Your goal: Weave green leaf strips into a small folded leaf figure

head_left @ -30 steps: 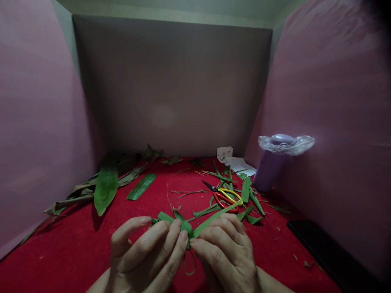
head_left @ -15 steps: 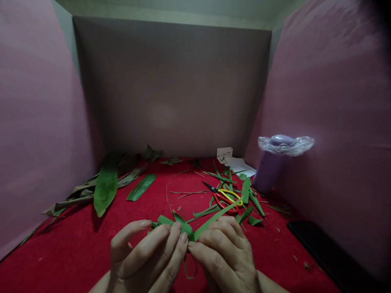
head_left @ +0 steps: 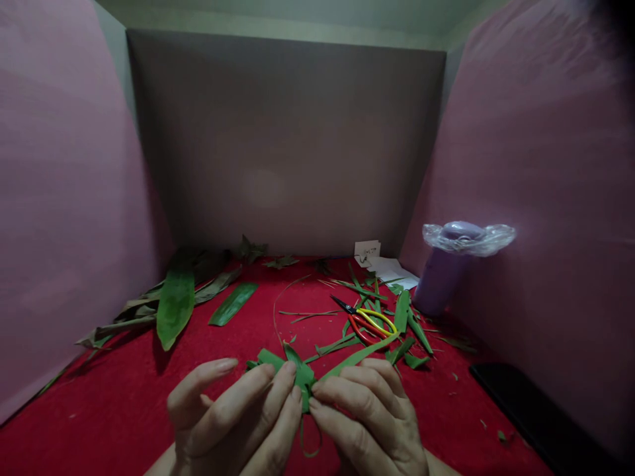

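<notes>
Low in the picture, my left hand and my right hand meet fingertip to fingertip. Both pinch a folded green leaf strip held just above the red cloth. One long end of the strip runs up and right towards the scissors; a thin loop hangs below the fingers. My left index finger is lifted away from the others.
Red-and-yellow-handled scissors lie among cut green strips. Whole and dried leaves are piled at the left. A purple cylinder with a plastic-wrapped top stands at the right wall, white papers behind, a black flat object at the right.
The view has shifted slightly. My fingers have pressed closer together on the leaf strip; the strip has barely moved.
</notes>
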The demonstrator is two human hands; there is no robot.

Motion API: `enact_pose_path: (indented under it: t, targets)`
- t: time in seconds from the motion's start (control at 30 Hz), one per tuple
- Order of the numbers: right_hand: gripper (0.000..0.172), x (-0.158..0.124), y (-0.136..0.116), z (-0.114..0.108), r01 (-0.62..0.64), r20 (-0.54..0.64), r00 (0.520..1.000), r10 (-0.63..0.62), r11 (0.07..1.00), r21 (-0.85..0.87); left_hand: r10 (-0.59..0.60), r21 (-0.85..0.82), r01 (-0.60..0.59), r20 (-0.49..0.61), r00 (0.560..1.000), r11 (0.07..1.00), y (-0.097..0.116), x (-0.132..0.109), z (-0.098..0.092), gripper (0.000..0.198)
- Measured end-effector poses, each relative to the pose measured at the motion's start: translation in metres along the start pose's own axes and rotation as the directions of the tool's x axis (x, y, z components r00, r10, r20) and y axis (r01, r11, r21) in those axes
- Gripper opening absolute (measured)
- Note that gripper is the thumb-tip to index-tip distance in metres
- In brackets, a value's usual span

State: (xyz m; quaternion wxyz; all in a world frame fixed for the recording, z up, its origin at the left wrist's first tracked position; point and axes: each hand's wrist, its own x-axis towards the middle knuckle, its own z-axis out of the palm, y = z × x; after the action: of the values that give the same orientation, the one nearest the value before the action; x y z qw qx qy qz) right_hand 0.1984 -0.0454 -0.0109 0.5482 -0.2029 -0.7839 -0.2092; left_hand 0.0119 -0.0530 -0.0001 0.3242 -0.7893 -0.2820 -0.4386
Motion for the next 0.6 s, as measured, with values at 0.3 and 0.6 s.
enact_pose_path:
  t: [0.3, 0.6]
  targets:
    - [0.028, 0.0018, 0.0025, -0.0035, 0.046, 0.025, 0.999, -0.045, 0.998, -0.037, -0.042, 0.019, 0.042, 0.001, 0.999, 0.999, 0.0048, -0.0077, -0.001, 0.029]
    - [0.021, 0.0005, 0.001, -0.0039, 0.016, 0.024, 1.0, -0.014, 0.998, -0.062, 0.043, 0.037, -0.046, 0.072, 0.997, 0.998, -0.0022, -0.0051, -0.0002, 0.029]
